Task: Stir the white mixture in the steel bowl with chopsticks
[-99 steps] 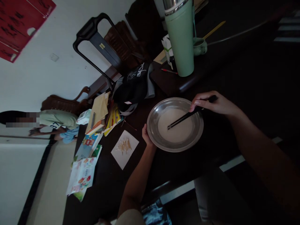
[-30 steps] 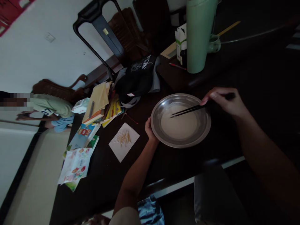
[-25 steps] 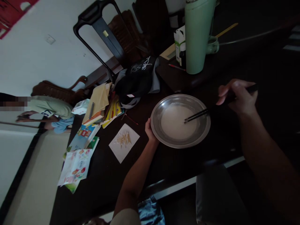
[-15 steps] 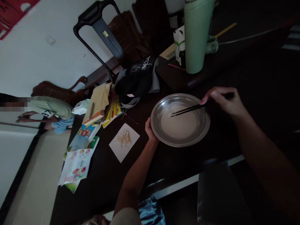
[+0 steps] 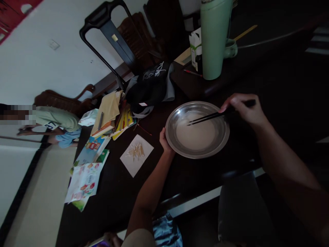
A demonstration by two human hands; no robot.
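A: Our right hand [image 5: 244, 109]?
B: Fingers pinch black chopsticks [image 5: 208, 117], tips over white liquid [image 5: 197, 135] in the metal basin [image 5: 169, 132].
A: Left hand [image 5: 163, 140]?
B: We grip the basin's left rim. It sits on the dark table [image 5: 180, 175].

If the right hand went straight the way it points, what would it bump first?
Probably the chopsticks meet the pale mixture in the metal bowl first, then the rim beside the left hand; depth unclear.
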